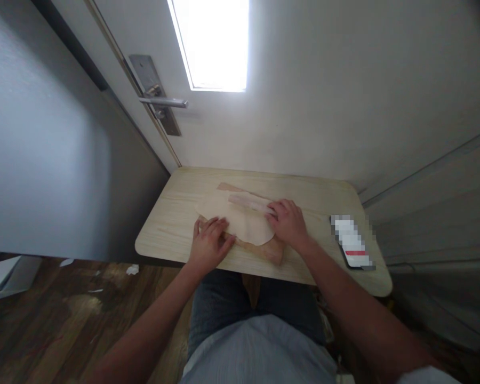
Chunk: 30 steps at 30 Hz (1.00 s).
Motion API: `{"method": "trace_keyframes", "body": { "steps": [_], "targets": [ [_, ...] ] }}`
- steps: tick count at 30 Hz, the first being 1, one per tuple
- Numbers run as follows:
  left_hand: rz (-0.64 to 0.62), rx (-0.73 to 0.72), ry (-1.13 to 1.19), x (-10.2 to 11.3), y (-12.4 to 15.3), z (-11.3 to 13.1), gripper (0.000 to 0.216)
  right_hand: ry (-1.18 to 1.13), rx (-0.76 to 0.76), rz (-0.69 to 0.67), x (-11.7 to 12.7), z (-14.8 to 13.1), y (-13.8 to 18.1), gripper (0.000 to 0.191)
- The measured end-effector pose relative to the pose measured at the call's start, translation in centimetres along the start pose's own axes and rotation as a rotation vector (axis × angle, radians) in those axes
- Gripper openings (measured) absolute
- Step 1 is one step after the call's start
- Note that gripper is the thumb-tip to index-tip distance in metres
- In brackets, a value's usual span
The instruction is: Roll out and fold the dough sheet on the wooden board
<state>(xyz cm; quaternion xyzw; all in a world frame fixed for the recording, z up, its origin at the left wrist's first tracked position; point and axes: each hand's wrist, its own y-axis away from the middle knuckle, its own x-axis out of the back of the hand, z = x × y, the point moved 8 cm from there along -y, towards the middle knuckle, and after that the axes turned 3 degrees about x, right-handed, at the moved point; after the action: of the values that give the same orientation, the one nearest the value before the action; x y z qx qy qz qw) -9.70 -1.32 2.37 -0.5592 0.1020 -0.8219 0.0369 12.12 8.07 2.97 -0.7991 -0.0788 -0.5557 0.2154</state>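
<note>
Currently, head view only. I see a pale dough sheet (240,221) lying on a wooden board (272,249), mid-table (172,224). Left hand (208,242) rests flat, fingers spread, on the board's near-left edge, touching the dough's rim, gripping nothing. Right hand (290,223) lies on the dough's right side, fingers curled over a rolling pin (250,202) that crosses the dough's far part. A phone (352,242) sits right of the board, well apart.

Two hands (210,242), one dough sheet (240,221), one phone (352,242)
</note>
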Motion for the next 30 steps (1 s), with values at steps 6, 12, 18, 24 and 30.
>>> {"method": "trace_keyframes", "body": {
  "steps": [6,12,18,24,30],
  "targets": [
    [-0.002,-0.031,-0.023,0.2,1.0,0.7,0.036,0.003,0.021,-0.104,-1.1,-1.0,-2.9,0.024],
    [0.159,0.011,0.030,2.2,-4.9,0.0,0.030,-0.006,-0.075,-0.071,-1.7,0.0,-5.9,0.040],
    [0.102,0.041,-0.036,-0.9,-14.5,0.4,0.037,0.114,-0.209,-0.051,-3.0,0.9,-6.7,0.054],
    [-0.056,-0.004,-0.085,-4.3,-16.0,0.2,0.046,0.150,-0.227,-0.064,-3.4,0.7,-5.4,0.056],
    [-0.087,-0.038,-0.098,-4.3,-14.3,0.4,0.048,0.146,-0.224,-0.033,-3.1,-0.5,-3.9,0.057]
  ]
}}
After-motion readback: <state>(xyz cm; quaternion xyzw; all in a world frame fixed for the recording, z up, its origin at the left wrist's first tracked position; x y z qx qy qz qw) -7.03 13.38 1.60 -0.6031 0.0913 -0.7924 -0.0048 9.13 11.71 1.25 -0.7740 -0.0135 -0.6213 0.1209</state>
